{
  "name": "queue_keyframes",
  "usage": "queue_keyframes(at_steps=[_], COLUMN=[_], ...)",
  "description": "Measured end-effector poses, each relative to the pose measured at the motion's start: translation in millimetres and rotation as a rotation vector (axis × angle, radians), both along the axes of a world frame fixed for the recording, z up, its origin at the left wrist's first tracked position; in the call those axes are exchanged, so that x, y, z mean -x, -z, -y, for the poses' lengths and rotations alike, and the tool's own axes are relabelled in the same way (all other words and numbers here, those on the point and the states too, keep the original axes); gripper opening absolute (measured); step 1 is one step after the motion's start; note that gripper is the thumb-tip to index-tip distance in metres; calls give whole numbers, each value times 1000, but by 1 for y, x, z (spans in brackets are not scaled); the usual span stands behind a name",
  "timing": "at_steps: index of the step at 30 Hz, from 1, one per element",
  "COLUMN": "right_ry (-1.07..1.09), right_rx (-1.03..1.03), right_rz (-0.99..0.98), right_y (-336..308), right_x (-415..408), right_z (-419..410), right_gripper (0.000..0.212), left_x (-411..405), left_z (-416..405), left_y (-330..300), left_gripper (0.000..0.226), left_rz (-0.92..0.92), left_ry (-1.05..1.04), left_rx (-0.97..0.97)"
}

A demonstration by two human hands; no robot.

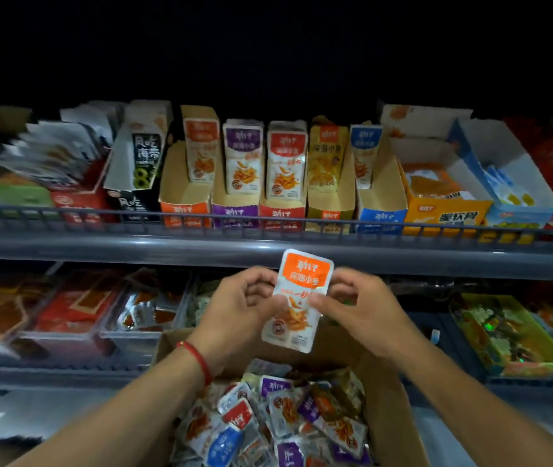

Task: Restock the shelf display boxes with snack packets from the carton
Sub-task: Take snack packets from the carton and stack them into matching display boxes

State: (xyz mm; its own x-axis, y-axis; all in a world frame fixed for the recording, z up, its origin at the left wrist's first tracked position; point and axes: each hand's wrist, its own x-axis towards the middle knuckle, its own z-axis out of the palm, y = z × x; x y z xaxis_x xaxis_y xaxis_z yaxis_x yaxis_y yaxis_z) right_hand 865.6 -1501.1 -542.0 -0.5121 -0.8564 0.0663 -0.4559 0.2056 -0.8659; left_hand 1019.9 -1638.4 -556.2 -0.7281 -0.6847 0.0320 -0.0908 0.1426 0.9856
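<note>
From the head camera we see our left hand (244,308) and right hand (359,308) both pinching one orange-topped snack packet (297,298), held upright above the open carton (386,399) of mixed packets (268,423). Above, on the upper shelf (268,244), stand the display boxes; the orange one (185,200) holds a few packets at its back.

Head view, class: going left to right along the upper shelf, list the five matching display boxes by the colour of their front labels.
Orange-fronted box → purple-fronted box → red-fronted box → yellow box → blue-fronted box.
</note>
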Motion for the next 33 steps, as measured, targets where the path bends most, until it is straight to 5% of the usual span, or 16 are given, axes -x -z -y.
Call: queue_keyframes(at_steps=[6, 10, 13, 16, 20, 24, 33], right_ry=[50, -10, 39, 87, 135, 133, 155], right_rx=[96, 188, 321, 442, 389, 186, -67], right_rz=[-382, -476, -543, -599, -699, -771, -916], right_y=[-50, -99, -140, -171, -189, -173, -132], right_x=[-7, -5, 2, 5, 4, 7, -2], right_z=[30, 60, 96, 142, 213, 278, 325], right_gripper=[12, 12, 4, 5, 17, 30, 13], left_x=[-14, -26, -35, -36, -31, -31, -31], left_z=[22, 55, 91, 105, 104, 103, 103], left_y=[-24, -43, -47, -42, -41, -40, -48], left_gripper=[14, 10, 22, 40, 54, 45, 41], left_rz=[-38, -196, -76, 78, 265, 329, 349], left_ry=[-35, -319, -543, -529, -440, -431, -391], left_rx=[200, 431, 828, 1020, 1057, 1034, 968])
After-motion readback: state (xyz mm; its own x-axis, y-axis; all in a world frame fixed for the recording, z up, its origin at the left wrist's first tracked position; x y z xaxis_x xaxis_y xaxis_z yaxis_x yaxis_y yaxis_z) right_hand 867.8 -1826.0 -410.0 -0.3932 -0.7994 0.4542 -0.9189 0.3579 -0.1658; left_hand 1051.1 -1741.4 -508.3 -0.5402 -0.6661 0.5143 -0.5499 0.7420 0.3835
